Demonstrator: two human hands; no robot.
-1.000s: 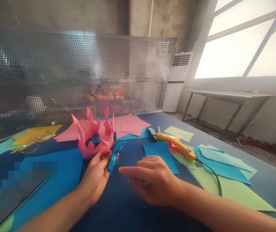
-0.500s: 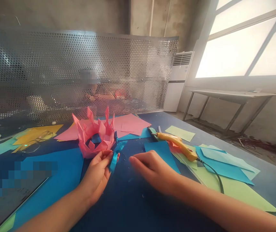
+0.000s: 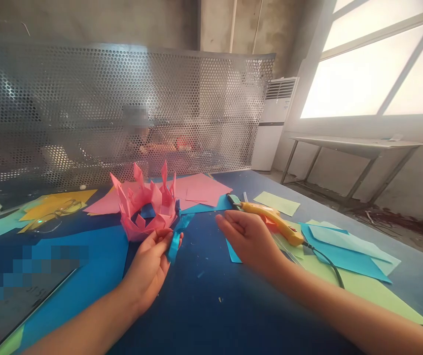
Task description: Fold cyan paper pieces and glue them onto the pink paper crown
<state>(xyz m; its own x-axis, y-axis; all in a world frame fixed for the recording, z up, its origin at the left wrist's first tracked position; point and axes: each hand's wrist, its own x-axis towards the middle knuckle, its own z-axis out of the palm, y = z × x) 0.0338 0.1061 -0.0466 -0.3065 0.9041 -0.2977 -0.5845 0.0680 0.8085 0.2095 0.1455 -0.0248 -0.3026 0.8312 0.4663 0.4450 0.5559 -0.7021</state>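
My left hand [image 3: 156, 254] pinches a folded blue strip [image 3: 175, 244] between thumb and fingers, just in front of a pink paper crown [image 3: 148, 224]. The crown stands upright with pointed folded tips. My right hand [image 3: 246, 234] is closed, its fingers curled in; whatever they may hold is hidden. It hovers over a blue paper sheet [image 3: 233, 252], which it mostly covers. Close beyond it lies a yellow glue gun [image 3: 276, 222], nozzle to the left, with a black cable [image 3: 330, 266] trailing to the right.
Pink sheets [image 3: 204, 190] lie behind the crown, and green and light-blue papers [image 3: 348, 249] at right. Glasses [image 3: 58, 212] rest on yellow paper at left. A dark flat device [image 3: 22, 305] lies on a blue sheet [image 3: 82, 266]. A perforated metal screen [image 3: 211, 108] borders the table's back.
My right hand has moved right and slightly away from me, over the blue sheet and nearer the glue gun. My left hand keeps its hold on the blue strip, almost unmoved.
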